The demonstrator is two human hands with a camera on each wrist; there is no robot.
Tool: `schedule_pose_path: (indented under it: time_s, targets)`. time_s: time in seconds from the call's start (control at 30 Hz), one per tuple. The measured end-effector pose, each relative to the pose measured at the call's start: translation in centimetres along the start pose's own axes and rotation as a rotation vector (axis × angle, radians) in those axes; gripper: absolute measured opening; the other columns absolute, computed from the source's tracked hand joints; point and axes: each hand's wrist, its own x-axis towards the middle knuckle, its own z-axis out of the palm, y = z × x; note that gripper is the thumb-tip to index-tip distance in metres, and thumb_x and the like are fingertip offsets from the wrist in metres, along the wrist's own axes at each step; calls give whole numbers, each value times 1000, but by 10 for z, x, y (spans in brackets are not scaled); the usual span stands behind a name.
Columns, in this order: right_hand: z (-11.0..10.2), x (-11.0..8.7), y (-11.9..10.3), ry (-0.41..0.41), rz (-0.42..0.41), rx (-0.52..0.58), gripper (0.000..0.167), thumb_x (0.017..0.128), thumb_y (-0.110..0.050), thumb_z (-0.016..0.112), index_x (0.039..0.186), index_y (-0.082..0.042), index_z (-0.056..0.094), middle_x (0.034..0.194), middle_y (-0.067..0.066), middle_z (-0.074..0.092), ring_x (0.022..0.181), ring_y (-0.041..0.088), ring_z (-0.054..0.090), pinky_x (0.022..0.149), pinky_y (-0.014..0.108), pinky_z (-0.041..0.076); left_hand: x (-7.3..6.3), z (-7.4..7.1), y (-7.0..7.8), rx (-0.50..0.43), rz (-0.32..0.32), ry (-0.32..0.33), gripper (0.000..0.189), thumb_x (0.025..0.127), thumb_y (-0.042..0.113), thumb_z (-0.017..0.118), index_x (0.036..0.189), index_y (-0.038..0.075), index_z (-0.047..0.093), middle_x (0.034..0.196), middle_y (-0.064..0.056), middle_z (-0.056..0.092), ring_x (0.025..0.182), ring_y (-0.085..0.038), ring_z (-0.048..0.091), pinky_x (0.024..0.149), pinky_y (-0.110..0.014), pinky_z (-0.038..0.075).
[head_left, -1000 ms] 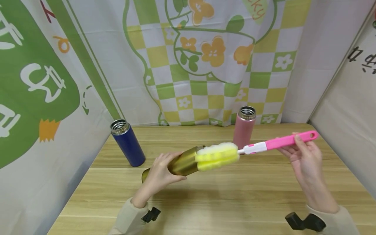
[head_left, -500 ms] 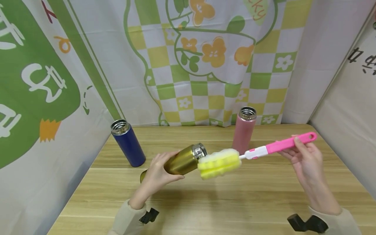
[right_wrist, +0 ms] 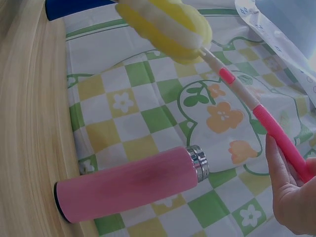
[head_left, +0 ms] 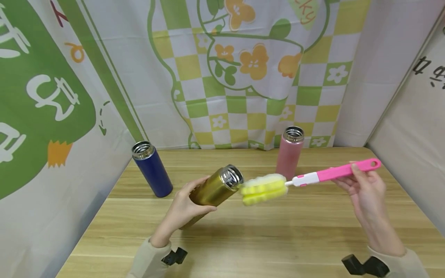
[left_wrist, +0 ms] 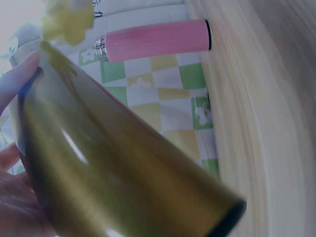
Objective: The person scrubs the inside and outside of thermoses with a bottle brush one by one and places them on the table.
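My left hand grips a gold thermos bottle round its body. The bottle leans to the right, its steel mouth uncapped and facing up and right. In my right hand is a bottle brush by its pink handle, thumb on top. Its yellow and white sponge head points left, with the tip right at the rim of the gold bottle. In the left wrist view, the gold body fills much of the picture. The right wrist view shows the sponge head and white neck of the brush.
A pink bottle stands uncapped at the back of the wooden table, behind the brush. To the left stands a blue bottle, also uncapped. Printed cloth hangs behind the table's far edge.
The sponge head has shifted off the gold bottle's mouth, dipping and then rising slightly. The gold bottle has tilted more upright, with its mouth now showing. The other two bottles stay put.
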Motion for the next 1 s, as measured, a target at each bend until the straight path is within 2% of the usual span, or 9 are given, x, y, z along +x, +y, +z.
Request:
schedule_pose_path:
  time_s: [0.1, 0.23, 0.33, 0.43, 0.53, 0.7, 0.87, 1.0]
  targets:
    - [-2, 0, 0, 28, -6, 29, 12, 90, -1, 43, 97, 7, 49, 86, 21, 63, 79, 29, 64, 73, 36, 48, 0, 0, 0, -116, -112, -12, 73, 56, 13, 83, 122, 10, 51, 108, -9, 61, 93, -19, 56, 75, -30, 45]
    - [-3, 0, 0, 57, 29, 69, 11, 90, -1, 45, 96, 7, 48, 87, 21, 62, 80, 30, 64, 75, 37, 48, 0, 1, 0, -280, -281, -29, 72, 62, 8, 79, 125, 7, 46, 112, -15, 58, 94, -22, 56, 78, -32, 44]
    - [-3, 1, -1, 64, 74, 113, 12, 90, -2, 45, 97, 7, 48, 89, 22, 62, 83, 31, 63, 78, 37, 47, 1, 3, 1, -384, -361, -38, 72, 65, 4, 76, 127, 5, 41, 116, -18, 55, 95, -24, 56, 78, -31, 45]
    - [-3, 3, 0, 67, 124, 187, 12, 90, -2, 43, 97, 7, 49, 90, 23, 61, 85, 32, 62, 79, 38, 46, 1, 5, 3, -461, -413, -46, 71, 67, 3, 74, 129, 6, 40, 117, -19, 54, 97, -25, 56, 79, -30, 45]
    - [-3, 6, 2, 74, 157, 262, 12, 91, -1, 42, 95, 6, 50, 89, 24, 62, 86, 34, 62, 79, 40, 46, 1, 9, 4, -534, -459, -57, 68, 69, 5, 73, 129, 7, 40, 115, -20, 55, 95, -23, 56, 77, -31, 45]
    - [-1, 11, 6, 75, 172, 339, 13, 91, 0, 40, 91, 7, 50, 87, 26, 62, 88, 37, 61, 79, 43, 46, 2, 15, 3, -672, -500, -72, 66, 71, 7, 71, 128, 6, 38, 113, -19, 55, 90, -19, 55, 76, -32, 44]
    - [3, 16, 9, 82, 193, 379, 12, 91, 0, 40, 91, 8, 49, 89, 27, 61, 90, 38, 59, 80, 43, 45, 2, 22, 2, -826, -509, -91, 70, 73, 8, 70, 131, 2, 32, 111, -15, 55, 91, -17, 56, 78, -32, 44]
    - [6, 20, 11, 100, 203, 381, 10, 91, -1, 42, 92, 7, 48, 88, 27, 61, 89, 37, 60, 79, 43, 46, 2, 29, 1, -926, -489, -107, 77, 72, 14, 72, 132, -2, 27, 103, -8, 58, 88, -16, 58, 76, -30, 45]
